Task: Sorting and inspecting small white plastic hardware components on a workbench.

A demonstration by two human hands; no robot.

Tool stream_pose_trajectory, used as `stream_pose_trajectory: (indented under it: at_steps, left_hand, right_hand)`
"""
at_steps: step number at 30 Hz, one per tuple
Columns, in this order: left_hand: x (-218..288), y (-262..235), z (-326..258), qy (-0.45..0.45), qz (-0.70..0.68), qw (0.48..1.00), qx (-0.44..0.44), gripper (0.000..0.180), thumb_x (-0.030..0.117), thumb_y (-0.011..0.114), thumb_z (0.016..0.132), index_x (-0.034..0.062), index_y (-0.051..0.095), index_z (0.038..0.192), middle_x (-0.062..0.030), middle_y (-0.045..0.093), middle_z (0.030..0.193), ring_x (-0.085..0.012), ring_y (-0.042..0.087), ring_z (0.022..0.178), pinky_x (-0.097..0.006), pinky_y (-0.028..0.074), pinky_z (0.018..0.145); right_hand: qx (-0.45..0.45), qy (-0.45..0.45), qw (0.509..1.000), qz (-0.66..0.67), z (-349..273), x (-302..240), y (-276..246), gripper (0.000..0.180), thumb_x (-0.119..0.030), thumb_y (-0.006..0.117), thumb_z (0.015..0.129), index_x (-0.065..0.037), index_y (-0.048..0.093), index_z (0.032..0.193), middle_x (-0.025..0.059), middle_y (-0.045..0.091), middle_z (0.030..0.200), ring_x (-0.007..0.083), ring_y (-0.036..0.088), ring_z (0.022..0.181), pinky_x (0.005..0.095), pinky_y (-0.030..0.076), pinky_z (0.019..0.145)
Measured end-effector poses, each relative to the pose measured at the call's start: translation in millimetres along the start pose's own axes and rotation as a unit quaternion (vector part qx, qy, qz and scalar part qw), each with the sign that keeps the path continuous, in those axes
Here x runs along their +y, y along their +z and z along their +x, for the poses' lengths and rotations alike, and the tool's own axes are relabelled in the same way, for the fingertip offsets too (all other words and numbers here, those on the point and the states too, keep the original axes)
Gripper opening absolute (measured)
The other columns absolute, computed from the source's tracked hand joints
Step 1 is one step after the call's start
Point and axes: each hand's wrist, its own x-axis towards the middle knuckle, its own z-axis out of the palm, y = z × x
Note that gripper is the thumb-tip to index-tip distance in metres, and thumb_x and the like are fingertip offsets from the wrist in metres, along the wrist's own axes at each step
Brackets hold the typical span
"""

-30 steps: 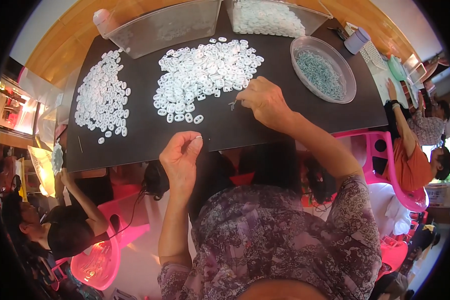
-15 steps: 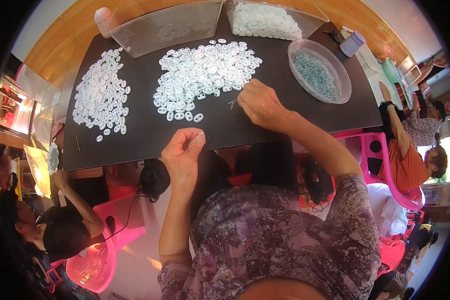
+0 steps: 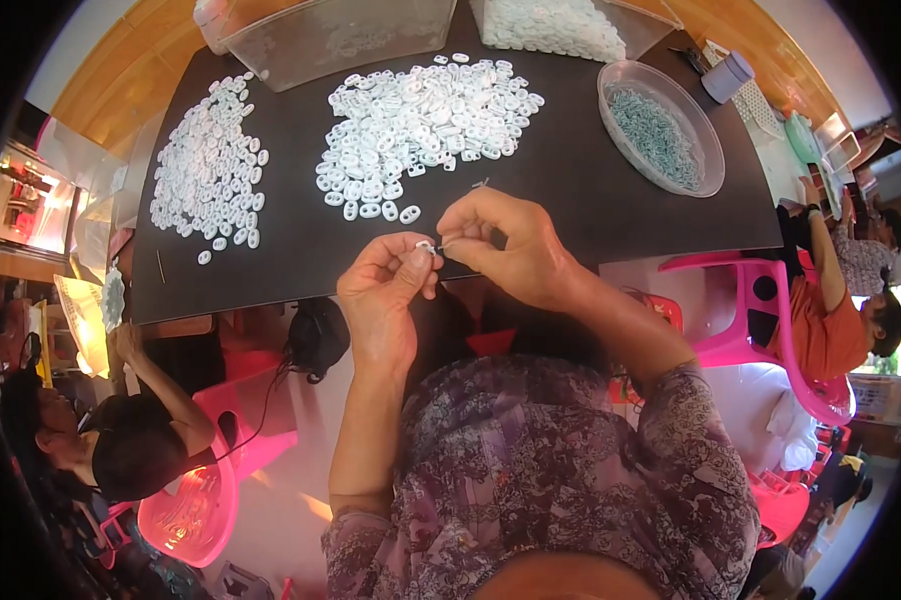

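Note:
Near the table's front edge, my left hand (image 3: 389, 290) pinches a small white oval piece (image 3: 426, 246) between thumb and fingers. My right hand (image 3: 516, 245) meets it from the right, its thumb and forefinger closed on a thin metal screw (image 3: 441, 249) whose tip is at the piece. How far the screw sits in the piece is too small to tell. Beyond my hands lies a large heap of white two-holed oval pieces (image 3: 426, 110). A few loose screws (image 3: 482, 183) lie on the table just behind my right hand.
A second heap of white pieces (image 3: 206, 165) covers the left of the dark table (image 3: 301, 240). At right stands a round clear bowl (image 3: 714, 175) of screws. Clear plastic bins (image 3: 341, 45) line the back, beside a lidded container (image 3: 728, 78). People sit left and right near pink chairs (image 3: 186, 515).
My right hand has come from beside the loose screws toward my left hand, bringing a screw to the white piece. My left hand has risen slightly and moved right.

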Motion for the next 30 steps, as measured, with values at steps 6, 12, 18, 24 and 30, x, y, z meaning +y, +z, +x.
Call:
stream_pose_trajectory:
  at_steps: [6, 12, 18, 24, 30]
  left_hand:
    - [0, 1, -3, 0.017, 0.029, 0.999, 0.001, 0.006, 0.002, 0.062, 0.084, -0.0037, 0.061, 0.086, -0.0078, 0.061, 0.075, -0.0114, 0.051, 0.061, -0.022, 0.04, 0.054]
    - [0, 2, -6, 0.024, 0.052, 0.998, 0.005, 0.006, 0.005, 0.062, 0.084, -0.0007, 0.062, 0.087, -0.0042, 0.061, 0.074, -0.0074, 0.051, 0.062, -0.019, 0.04, 0.055]
    - [0, 0, -7, 0.022, 0.045, 0.999, 0.004, 0.006, 0.004, 0.062, 0.084, -0.0013, 0.061, 0.086, -0.0048, 0.061, 0.075, -0.0086, 0.051, 0.062, -0.02, 0.039, 0.055]
    - [-2, 0, -7, 0.032, 0.06, 0.998, 0.014, 0.005, 0.003, 0.062, 0.084, -0.0019, 0.061, 0.085, -0.0056, 0.061, 0.074, -0.0096, 0.052, 0.061, -0.021, 0.039, 0.054]
    - [-11, 2, -11, 0.079, 0.083, 0.993, 0.039, 0.007, 0.004, 0.062, 0.084, -0.0021, 0.061, 0.086, -0.0037, 0.06, 0.074, -0.007, 0.049, 0.061, -0.019, 0.038, 0.054]
  right_hand:
    - [0.003, 0.004, 1.0, 0.004, -2, 0, 4, 0.014, -0.003, 0.064, 0.079, -0.001, 0.059, 0.092, 0.0015, 0.06, 0.078, 0.0055, 0.054, 0.07, 0.0222, 0.044, 0.061]
    - [0.019, 0.03, 0.998, 0.049, -5, -1, 8, 0.014, -0.003, 0.065, 0.079, 0.0, 0.06, 0.092, 0.0013, 0.06, 0.078, 0.0053, 0.053, 0.07, 0.022, 0.044, 0.062]
    - [0.027, -0.009, 0.999, 0.024, -5, 4, 12, 0.012, 0.0, 0.063, 0.079, 0.0, 0.058, 0.09, 0.0007, 0.055, 0.073, 0.0043, 0.048, 0.063, 0.0199, 0.042, 0.055]
    - [0.034, -0.003, 0.999, 0.031, -6, 4, 16, 0.013, 0.001, 0.064, 0.078, -0.001, 0.058, 0.089, -0.0005, 0.053, 0.072, 0.0037, 0.046, 0.061, 0.02, 0.041, 0.054]
    - [0.046, 0.006, 0.999, 0.022, -7, 4, 21, 0.012, 0.0, 0.065, 0.077, -0.001, 0.059, 0.087, -0.0014, 0.053, 0.071, 0.0029, 0.045, 0.061, 0.0198, 0.04, 0.053]
